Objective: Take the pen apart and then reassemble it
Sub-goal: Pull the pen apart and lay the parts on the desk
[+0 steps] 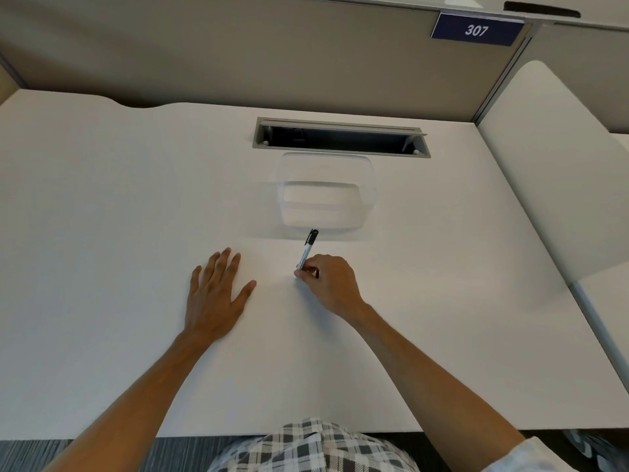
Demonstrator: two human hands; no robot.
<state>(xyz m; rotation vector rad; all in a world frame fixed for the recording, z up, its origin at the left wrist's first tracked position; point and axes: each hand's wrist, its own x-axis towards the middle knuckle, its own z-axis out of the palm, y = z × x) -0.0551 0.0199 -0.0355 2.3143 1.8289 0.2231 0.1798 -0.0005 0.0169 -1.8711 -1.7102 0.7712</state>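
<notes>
Pen stood tilted in the head view, its lower end pinched in the curled fingers of the right hand, its black cap pointing up and away from them toward the far side of the desk. The white barrel carried small print, too fine to read. The pen looked whole, cap on. Whether its lower tip touched the desk could not be told, since the fingers covered it. The left hand lay flat beside it, well clear of the pen, palm down, fingers straight and slightly spread, holding nothing.

The desk was plain white, fenced at the back and right by beige partition panels. A blue plate on the partition read 307. Grey carpet showed below the near edge, with a checked garment at the bottom.

Just beyond the pen's cap sat a clear plastic container, and beyond that an open grey cable slot was let into the desk. Nothing lay between the two hands.
</notes>
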